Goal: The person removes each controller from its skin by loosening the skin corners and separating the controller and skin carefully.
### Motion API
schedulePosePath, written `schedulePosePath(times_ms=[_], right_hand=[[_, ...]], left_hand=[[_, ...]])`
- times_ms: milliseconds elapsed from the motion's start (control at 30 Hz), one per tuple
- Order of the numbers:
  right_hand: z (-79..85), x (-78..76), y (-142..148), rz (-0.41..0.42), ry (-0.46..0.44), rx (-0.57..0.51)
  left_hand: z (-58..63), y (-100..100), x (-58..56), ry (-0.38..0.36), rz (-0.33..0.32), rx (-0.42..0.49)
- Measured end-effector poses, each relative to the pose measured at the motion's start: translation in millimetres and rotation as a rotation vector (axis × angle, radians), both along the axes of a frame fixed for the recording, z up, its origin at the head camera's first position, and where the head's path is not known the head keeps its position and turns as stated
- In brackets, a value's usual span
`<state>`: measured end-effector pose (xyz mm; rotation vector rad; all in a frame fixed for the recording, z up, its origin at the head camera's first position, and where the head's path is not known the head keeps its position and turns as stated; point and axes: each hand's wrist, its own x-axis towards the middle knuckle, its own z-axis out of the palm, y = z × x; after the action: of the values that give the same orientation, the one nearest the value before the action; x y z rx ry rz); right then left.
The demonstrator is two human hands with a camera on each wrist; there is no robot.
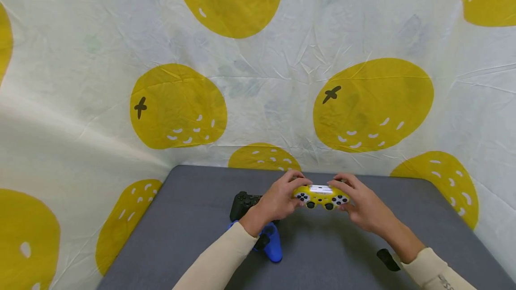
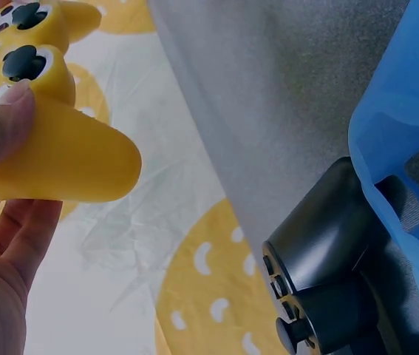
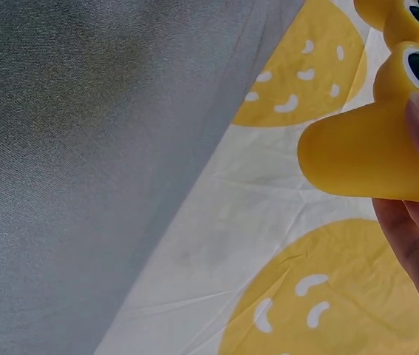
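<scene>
A game controller in a yellow cover (image 1: 320,199) is held up above the table, its buttons and sticks facing the head camera. My left hand (image 1: 281,195) grips one end of it. At the other end my right hand (image 1: 364,202) grips it in the same way. Both wrist views show a thumb on the front of the yellow grip and fingers behind it. A black game controller (image 1: 241,203) lies on the table beyond my left wrist. Closer to me is a blue controller cover (image 1: 274,244) with an opening, partly hidden by my left forearm.
The dark grey table (image 1: 201,200) runs back to a white cloth (image 1: 270,102) printed with yellow fruit shapes, which hangs behind and at the sides. A black strap piece (image 1: 388,259) shows at my right wrist.
</scene>
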<state>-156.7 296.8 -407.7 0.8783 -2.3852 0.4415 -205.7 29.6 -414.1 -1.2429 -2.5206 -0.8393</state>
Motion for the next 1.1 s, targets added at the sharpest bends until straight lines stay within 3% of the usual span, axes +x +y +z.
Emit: schedulePosePath(times_ms=[267,1100], right_hand=[[-4.9,-1.8,-1.3,0.022,0.064,0.006],[-11.5,4.8,-9.6,-0.042,0.262,0.061]], left_hand=[[-1.7,-0.4,0.1,0.078,-0.007,0.0],[-7.3,-1.8,4.3,0.394,0.006,0.024]])
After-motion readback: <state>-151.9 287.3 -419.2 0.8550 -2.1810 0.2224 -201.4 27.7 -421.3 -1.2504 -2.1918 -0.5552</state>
